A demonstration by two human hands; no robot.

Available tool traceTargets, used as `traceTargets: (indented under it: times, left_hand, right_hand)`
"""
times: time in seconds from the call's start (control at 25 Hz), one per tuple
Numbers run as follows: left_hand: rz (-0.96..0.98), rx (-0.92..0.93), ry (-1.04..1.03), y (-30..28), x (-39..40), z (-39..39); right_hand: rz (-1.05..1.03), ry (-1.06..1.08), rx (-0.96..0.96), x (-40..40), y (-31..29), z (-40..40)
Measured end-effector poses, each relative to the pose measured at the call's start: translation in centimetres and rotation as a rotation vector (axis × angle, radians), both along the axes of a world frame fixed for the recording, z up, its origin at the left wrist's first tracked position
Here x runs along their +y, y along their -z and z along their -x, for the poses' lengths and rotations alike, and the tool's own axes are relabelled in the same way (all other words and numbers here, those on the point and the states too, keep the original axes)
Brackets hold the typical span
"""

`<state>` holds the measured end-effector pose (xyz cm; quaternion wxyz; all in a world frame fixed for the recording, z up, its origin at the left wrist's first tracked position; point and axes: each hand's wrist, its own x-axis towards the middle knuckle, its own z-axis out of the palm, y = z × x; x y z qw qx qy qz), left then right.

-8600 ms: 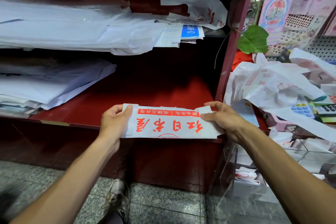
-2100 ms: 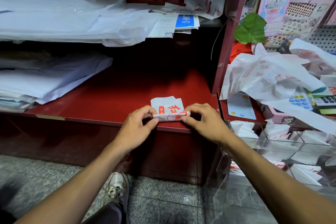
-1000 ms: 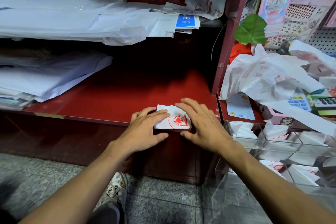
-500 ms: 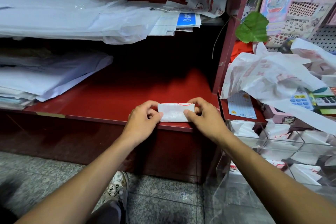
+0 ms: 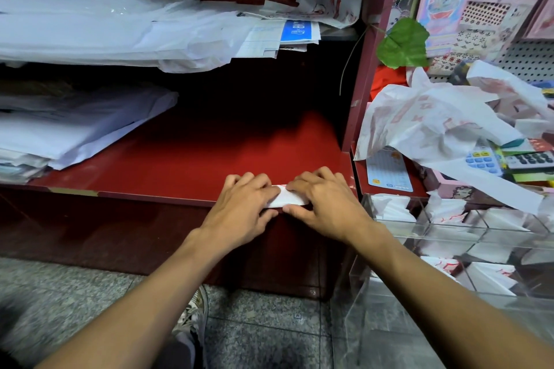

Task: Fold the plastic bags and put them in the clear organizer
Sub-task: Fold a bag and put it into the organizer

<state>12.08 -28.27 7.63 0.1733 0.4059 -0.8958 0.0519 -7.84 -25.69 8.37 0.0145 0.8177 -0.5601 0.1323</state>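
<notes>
A small folded white plastic bag [image 5: 285, 199] with red print lies at the front edge of the red shelf [image 5: 186, 165]. My left hand [image 5: 242, 207] covers its left end and my right hand [image 5: 325, 204] covers its right end. The fingers of both hands curl over the top and the thumbs sit at its near edge, so only a narrow strip shows between them. The clear organizer [image 5: 449, 223] stands low at the right, with folded bags [image 5: 389, 210] in its compartments.
A loose pile of white printed bags [image 5: 434, 123] lies on the counter to the right, over calculators [image 5: 530, 159]. Stacks of white bags [image 5: 75, 129] fill the shelf's left side and the shelf above. A red post [image 5: 364, 69] divides shelf from counter. My shoe [image 5: 192, 314] is on the floor.
The bag went from a wide printed strip to a small packet. In the last half second it was folded narrower and both hands closed over it, hiding most of it.
</notes>
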Motion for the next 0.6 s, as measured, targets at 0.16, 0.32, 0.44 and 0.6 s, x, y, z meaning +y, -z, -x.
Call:
traceTargets:
  times: [0.16,0.32,0.44,0.6]
  left_hand:
    - [-0.207,0.220,0.098,-2.0,0.8,0.8]
    - [-0.407,0.612,0.079,-4.8,3.2,4.2]
    - [-0.556,0.736,0.172,-6.2,6.2,9.1]
    - [-0.705,0.838,0.166,-4.8,9.8,16.5]
  right_hand:
    - [-0.030,-0.093,-0.156,1.4,-1.3,1.7]
    - [-0.117,0.000,-0.864,5.1,-5.2,5.0]
    - [-0.176,0.087,-1.074,9.0,-8.0,8.7]
    - [-0.220,0.212,-1.113,13.4,-8.4,14.1]
